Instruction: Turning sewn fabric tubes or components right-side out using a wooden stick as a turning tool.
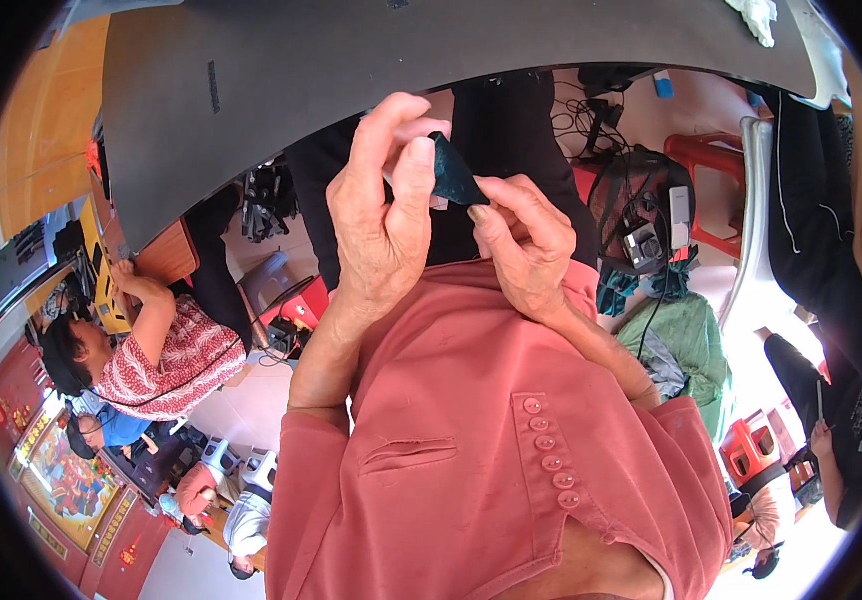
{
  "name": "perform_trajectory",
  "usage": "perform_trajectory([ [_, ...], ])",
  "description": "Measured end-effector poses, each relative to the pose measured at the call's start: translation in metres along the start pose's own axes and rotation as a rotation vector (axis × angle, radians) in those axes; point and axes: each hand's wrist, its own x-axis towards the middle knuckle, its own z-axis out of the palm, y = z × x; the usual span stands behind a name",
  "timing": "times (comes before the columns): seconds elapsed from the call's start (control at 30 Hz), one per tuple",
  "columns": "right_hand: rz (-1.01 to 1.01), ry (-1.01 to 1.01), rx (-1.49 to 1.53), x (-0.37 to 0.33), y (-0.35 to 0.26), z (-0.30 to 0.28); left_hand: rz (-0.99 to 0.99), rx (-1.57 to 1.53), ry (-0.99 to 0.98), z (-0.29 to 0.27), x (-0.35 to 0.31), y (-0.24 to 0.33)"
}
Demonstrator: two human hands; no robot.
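A small dark green piece that looks like cloth (455, 175) hangs between my two hands, above my lap and just off the near edge of the black table (301, 60). My left hand (383, 205) pinches its upper left end between thumb and fingers. At its lower right corner, the thumb and forefinger of my right hand (529, 240) are closed on it. A small pale bit shows under its lower edge, too small to name. My left fingers partly hide the piece.
Under the table to the right are tangled cables, a black bag (641, 200) and a red stool (706, 165). A green sack (681, 345) lies beside my right arm. A person in a red patterned top (176, 365) works at the left; a person in black stands at the right.
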Motion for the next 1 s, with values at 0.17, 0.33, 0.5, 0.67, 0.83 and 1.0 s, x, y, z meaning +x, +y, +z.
perform_trajectory([
  [0.17,-0.223,0.021,-0.359,0.006,-0.006,-0.007,0.352,0.483,-0.013,-0.011,0.002,-0.016],
  [0.33,-0.381,0.061,-0.590,0.013,-0.014,-0.009,0.226,0.448,-0.033,-0.016,0.000,-0.015],
  [0.5,-0.454,0.059,-0.648,0.014,-0.010,-0.010,0.030,0.359,-0.013,-0.015,0.000,-0.011],
  [0.67,-0.448,0.042,-0.668,0.013,-0.010,-0.007,0.364,0.539,-0.051,-0.017,0.006,-0.018],
  [0.83,-0.463,0.035,-0.667,0.012,-0.006,-0.009,-0.005,0.352,-0.183,-0.026,0.011,-0.007],
  [1.0,-0.290,-0.015,-0.512,0.009,-0.009,-0.009,-0.216,0.066,-0.303,-0.031,0.021,-0.008],
])
